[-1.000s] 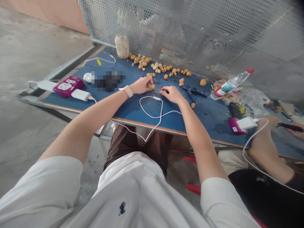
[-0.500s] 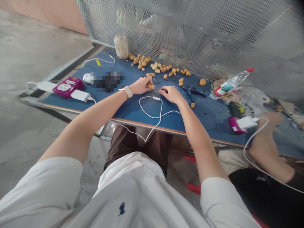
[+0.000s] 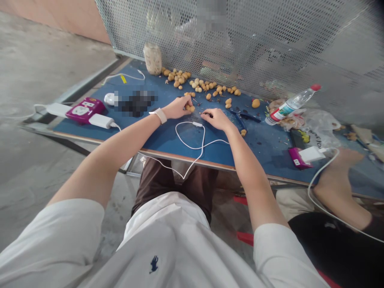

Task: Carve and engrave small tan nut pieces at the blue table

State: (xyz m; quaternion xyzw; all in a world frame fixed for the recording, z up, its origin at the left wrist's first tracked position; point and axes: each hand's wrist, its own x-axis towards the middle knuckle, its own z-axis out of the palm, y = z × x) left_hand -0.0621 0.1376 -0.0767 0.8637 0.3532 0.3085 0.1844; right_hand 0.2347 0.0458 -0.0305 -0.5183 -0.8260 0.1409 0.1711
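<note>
Longans [image 3: 189, 107] well back from table edge [image 3: 210, 164]

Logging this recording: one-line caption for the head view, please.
Left hand at a cluster of small tan fruits, right hand beside it, over a blue table, near blue-handled pliers.

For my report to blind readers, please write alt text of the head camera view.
The left hand holds small round fruits at a blue table, and the right hand is near it, above a white cable. More fruits lie along a mesh screen.
</note>
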